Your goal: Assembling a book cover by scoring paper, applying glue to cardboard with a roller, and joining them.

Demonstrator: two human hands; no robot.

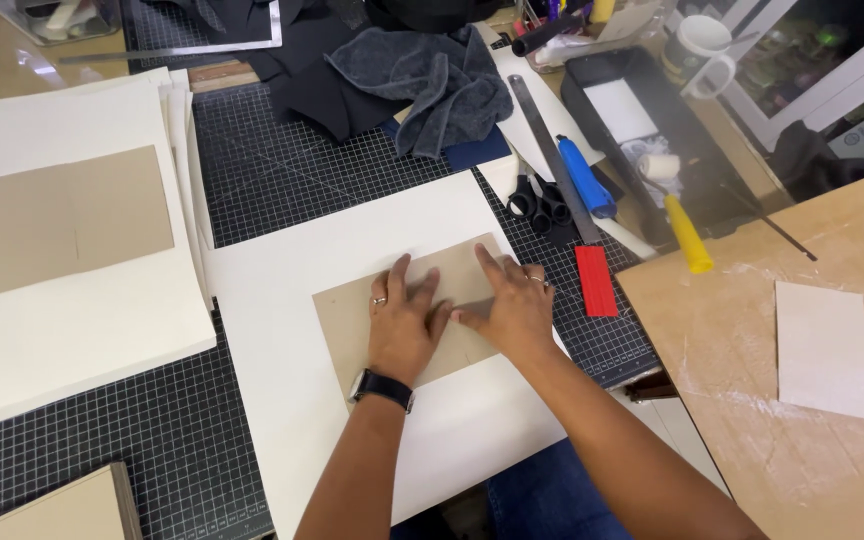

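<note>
Directly ahead of the person, both hands lie flat and spread, palms down, on a tan board (352, 315). Nothing is pinched or gripped. The left hand (404, 322) wears a dark wristwatch (382, 388) and covers the centre of the board. The right hand (512, 305) lies just beside it; the fingertips of the two hands almost meet. The right hand sits nearer the board's right end, and its far fingers point up and to the left.

The tan board rests on a large cream sheet (282, 260). Its long axis runs left to right, tilted so that the right end lies farther away. The uncovered part of the board extends to the left of the left hand, so the left hand is the nearer one to that end.

The cream sheet lies on a dark gridded cutting mat (272, 160) on the bench. To the right, apart from the hands: a red strip (596, 281), black scissors (540, 203), a steel ruler (552, 155) and a blue-handled tool (584, 176). Farther right stands a black tray (602, 70) with a yellow-handled roller (680, 215). A grey cloth (432, 80) lies at the far edge.
</note>
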